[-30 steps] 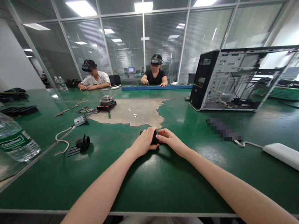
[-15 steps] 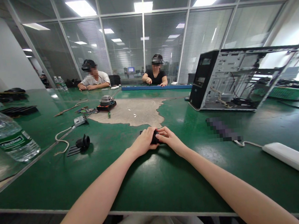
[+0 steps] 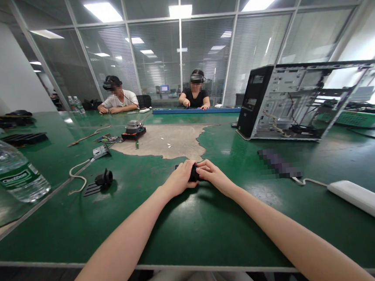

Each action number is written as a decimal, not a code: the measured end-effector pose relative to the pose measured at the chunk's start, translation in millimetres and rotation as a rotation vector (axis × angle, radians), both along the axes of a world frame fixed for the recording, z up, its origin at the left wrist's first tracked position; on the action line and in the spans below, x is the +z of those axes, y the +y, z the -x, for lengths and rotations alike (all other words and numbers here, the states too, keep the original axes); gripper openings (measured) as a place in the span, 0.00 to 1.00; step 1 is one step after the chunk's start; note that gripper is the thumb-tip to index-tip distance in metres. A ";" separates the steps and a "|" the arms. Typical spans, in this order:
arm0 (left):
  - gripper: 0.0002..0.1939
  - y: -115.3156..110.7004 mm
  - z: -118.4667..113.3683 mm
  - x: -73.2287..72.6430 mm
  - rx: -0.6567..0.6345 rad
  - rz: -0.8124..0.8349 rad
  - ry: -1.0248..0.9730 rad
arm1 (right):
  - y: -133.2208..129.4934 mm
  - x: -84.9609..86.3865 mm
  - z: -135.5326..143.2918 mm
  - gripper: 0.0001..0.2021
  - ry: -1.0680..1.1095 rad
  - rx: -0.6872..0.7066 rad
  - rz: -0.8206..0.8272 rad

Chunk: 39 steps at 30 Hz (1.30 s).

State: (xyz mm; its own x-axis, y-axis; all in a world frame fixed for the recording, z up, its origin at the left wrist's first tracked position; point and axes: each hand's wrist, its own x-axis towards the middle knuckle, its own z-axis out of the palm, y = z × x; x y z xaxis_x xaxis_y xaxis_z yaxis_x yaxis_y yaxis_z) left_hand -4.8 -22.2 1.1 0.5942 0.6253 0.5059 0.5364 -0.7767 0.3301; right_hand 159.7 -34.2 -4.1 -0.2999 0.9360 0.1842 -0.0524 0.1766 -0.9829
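Both hands meet over the green table (image 3: 188,228), around a small black part (image 3: 194,173). My left hand (image 3: 182,176) wraps its fingers over the part from the left. From the right, the fingertips of my right hand (image 3: 212,173) pinch its near side. Most of the black part is hidden by my fingers, so its kind does not show. To the left lies a black plastic piece (image 3: 103,178) with a round collar and thin prongs, apart from both hands.
An open computer case (image 3: 259,103) stands at the right, near a white power strip (image 3: 363,199). A water bottle (image 3: 16,173) is at the left. Circuit boards, a cable and a metal bracket (image 3: 101,151) lie beyond. Two people (image 3: 118,100) sit across the table.
Almost nothing differs. Both hands keep their hold on the black part, and the view has shifted very slightly.
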 end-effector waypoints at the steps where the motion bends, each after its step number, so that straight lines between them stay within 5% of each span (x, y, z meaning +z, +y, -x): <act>1: 0.29 0.2 -0.1 -0.1 0.000 -0.003 0.001 | 0.7 -1.3 0.2 0.11 0.001 -0.004 -0.002; 9: 0.30 1.2 -0.7 -1.2 0.009 -0.009 0.012 | 3.8 -2.8 1.9 0.14 -0.064 -0.092 0.049; 16: 0.30 1.1 -0.4 -2.2 0.006 0.005 -0.008 | -1.0 2.4 -0.6 0.15 -0.020 0.015 0.008; 27: 0.29 -1.1 -0.6 0.7 0.003 0.014 -0.009 | 5.7 -5.3 -1.2 0.15 -0.039 -0.062 0.018; 39: 0.29 -0.9 -0.2 0.7 -0.004 0.018 -0.010 | 0.3 0.2 -1.1 0.11 -0.003 0.004 -0.007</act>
State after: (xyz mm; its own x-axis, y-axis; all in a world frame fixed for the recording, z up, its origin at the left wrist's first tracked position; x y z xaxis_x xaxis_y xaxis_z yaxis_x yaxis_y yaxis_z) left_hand -4.6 -23.1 1.8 0.5914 0.6322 0.5006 0.5299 -0.7726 0.3498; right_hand 160.8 -33.9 -3.9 -0.3045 0.9333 0.1904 -0.0506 0.1837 -0.9817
